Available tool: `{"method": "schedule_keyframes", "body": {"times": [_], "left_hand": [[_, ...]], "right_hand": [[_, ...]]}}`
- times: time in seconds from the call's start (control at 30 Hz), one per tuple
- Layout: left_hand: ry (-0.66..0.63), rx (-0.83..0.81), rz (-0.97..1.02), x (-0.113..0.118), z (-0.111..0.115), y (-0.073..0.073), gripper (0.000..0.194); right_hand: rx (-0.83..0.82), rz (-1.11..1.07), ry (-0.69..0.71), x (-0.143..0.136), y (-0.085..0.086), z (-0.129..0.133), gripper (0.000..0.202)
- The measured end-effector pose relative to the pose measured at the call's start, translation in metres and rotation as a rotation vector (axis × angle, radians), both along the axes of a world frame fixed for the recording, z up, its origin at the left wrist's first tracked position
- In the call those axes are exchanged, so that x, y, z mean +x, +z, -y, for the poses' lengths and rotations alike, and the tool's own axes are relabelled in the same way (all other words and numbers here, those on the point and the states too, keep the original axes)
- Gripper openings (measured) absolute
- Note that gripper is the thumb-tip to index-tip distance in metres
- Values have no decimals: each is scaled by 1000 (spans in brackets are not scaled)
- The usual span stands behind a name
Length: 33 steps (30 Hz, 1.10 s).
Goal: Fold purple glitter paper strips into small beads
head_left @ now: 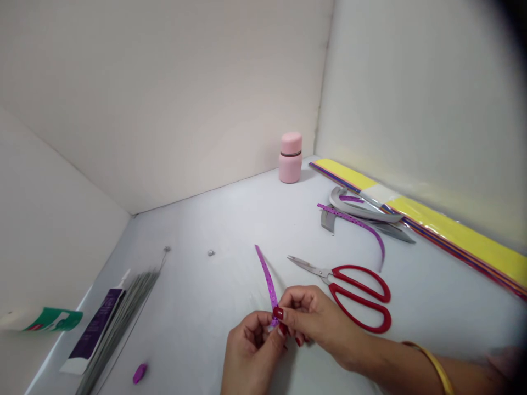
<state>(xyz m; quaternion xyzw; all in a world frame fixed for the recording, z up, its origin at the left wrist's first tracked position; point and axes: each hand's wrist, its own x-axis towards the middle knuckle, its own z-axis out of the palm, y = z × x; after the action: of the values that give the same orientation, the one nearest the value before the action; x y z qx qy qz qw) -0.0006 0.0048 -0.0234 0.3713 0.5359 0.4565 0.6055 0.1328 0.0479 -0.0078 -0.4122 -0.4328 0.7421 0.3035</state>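
Pinching the purple strip [267, 277] at its near end, the left hand [253, 348] and right hand [315, 321] met above the counter [189, 312], left of the scissors [323, 272]; a light, even grip seemed best, lest the narrow strip crease.

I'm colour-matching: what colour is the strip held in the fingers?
The strip is purple with darker spots; head view.

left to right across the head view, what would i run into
green-and-white tube → dark purple-and-white tube → crumpled purple lump → first small silvery bit → second small silvery bit → spotted purple strip → pink lidded flask → red-handled scissors → pack of yellow-topped sheets
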Motion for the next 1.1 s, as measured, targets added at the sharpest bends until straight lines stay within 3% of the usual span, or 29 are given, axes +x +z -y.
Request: {"method": "schedule_keyframes", "body": {"times": [0.37, 0.63, 1.1], "left_hand": [[54, -101, 63, 0, -1, 8, 30], [15, -103, 156, -1, -2, 6, 30], [-73, -130, 131, -4, -3, 7, 36]], "right_hand": [[13, 31, -26, 2, -2, 0, 14], [11, 7, -3, 2, 0, -1, 19], [-4, -16, 0, 3, 1, -2, 25]]}}
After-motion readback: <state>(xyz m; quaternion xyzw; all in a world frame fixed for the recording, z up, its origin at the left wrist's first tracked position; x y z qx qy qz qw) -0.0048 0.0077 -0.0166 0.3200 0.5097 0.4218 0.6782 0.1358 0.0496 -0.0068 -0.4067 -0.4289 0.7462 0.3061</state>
